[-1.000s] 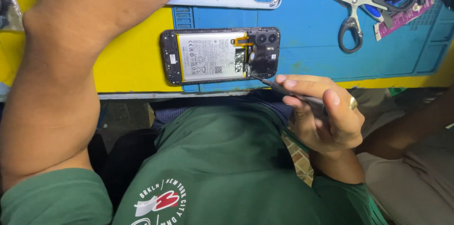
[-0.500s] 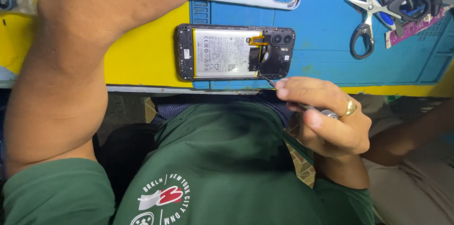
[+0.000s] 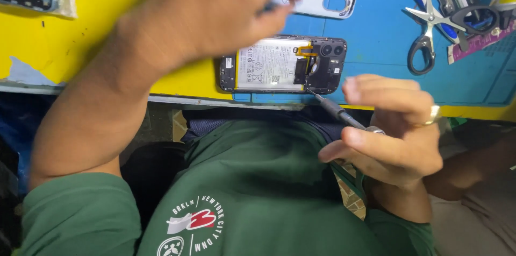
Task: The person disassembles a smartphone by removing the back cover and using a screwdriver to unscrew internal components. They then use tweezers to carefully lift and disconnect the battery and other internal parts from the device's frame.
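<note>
The right hand (image 3: 389, 135) was clamped on a slim black screwdriver (image 3: 336, 111), its tip at the lower edge of the opened black phone with its white battery exposed (image 3: 282, 65), lying flat near the counter (image 3: 80, 41) edge for reach. The blurred left hand (image 3: 215, 8) hovered above, fingers curled; whether it gripped anything I could not tell.
</note>
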